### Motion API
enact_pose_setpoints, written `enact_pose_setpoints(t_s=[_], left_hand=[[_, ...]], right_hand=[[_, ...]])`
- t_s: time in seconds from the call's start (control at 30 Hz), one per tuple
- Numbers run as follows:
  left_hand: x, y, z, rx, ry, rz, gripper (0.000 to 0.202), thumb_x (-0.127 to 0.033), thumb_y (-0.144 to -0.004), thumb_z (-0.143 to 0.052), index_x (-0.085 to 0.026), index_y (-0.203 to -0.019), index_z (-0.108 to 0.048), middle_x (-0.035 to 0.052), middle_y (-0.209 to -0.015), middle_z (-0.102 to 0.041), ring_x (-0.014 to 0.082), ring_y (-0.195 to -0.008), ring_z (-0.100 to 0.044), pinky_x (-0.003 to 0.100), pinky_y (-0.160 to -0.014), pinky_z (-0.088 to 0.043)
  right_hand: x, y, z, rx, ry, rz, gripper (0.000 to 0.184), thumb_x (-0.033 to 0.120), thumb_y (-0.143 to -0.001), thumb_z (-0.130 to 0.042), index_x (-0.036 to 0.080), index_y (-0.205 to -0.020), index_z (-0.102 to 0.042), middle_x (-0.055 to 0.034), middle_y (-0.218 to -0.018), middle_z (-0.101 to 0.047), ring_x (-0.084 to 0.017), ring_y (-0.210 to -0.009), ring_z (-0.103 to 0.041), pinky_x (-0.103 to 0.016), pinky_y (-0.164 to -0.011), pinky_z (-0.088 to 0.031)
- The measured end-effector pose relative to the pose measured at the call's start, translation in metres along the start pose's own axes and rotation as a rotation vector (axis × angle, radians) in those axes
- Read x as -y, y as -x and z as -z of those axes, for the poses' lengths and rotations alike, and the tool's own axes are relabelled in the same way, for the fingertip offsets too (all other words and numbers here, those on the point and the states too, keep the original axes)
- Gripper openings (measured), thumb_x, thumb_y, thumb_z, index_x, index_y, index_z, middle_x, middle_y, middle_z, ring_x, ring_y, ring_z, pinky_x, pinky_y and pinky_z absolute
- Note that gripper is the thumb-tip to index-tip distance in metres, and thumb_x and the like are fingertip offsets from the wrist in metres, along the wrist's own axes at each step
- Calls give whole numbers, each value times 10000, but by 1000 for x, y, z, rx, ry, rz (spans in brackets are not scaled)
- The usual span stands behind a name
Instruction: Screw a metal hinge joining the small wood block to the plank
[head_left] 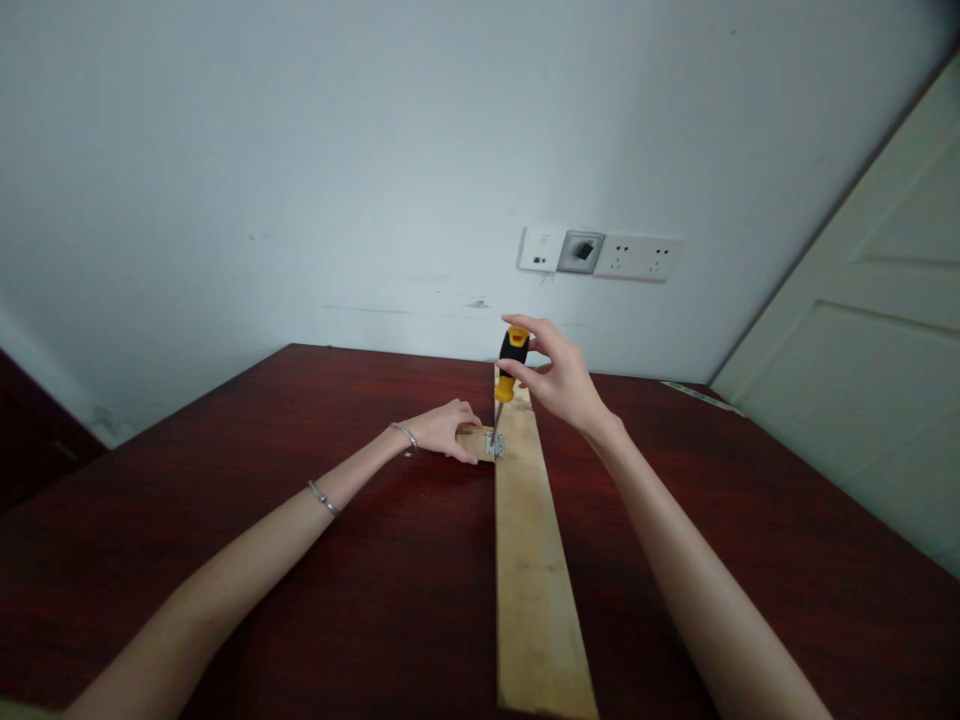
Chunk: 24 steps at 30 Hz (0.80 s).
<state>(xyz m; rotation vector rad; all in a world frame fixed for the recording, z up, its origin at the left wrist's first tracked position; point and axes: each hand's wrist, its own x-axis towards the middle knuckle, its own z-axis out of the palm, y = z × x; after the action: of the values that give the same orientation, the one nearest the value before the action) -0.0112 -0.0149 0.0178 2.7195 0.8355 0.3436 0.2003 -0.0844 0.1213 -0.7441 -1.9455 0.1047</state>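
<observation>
Hands (442, 431) flank an apparent hinge (499, 447), the right (561, 374) holding a screwdriver (513, 347).

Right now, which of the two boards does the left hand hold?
The short board, at the left edge of the long board; the left hand grips only this one.

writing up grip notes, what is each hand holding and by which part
The right hand holds the screwdriver by its handle. The left hand holds the short wood piece by its edges, beside the metal plate.
</observation>
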Motion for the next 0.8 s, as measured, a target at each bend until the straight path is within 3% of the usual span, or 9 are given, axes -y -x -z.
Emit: enact_pose_setpoints(t_s=[0.17,0.37,0.63,0.8], left_hand=[[-1,0,1,3,3,0,621,-502,-614,-779,-139,-1100,-647,84,-1018,-571,246,-955,-518,328,-841,-409],[-1,1,1,1,11,0,622,-501,-614,-781,-151,-1109,-643,77,-1023,-576,240,-958,-522,312,-838,-409],[1,1,0,-21,11,3,597,-488,-606,-794,-185,-1098,-644,65,-1030,-575,239,-963,-527,329,-858,-409],[0,1,0,1,0,7,601,-485,-616,-787,-164,-1102,-641,70,-1033,-571,239,-968,-520,314,-847,-411]], right_hand=[[1,1,-1,-18,-27,-30,335,316,-816,-629,269,-1146,-597,-71,-1102,-551,-222,-980,-566,-355,-679,-600],[4,2,8,87,-24,-40,478,245,-860,-508,306,-1334,-487,-87,-1219,-536,-216,-953,-580,-259,-509,-563],[3,1,2,4,31,-35,428,373,-804,-646,294,-1218,-581,-78,-1092,-538,-215,-932,-579,-287,-563,-578],[7,2,6,79,-7,-24,471,263,-839,-553,298,-1307,-507,-91,-1229,-512,-220,-988,-561,-254,-519,-550]])
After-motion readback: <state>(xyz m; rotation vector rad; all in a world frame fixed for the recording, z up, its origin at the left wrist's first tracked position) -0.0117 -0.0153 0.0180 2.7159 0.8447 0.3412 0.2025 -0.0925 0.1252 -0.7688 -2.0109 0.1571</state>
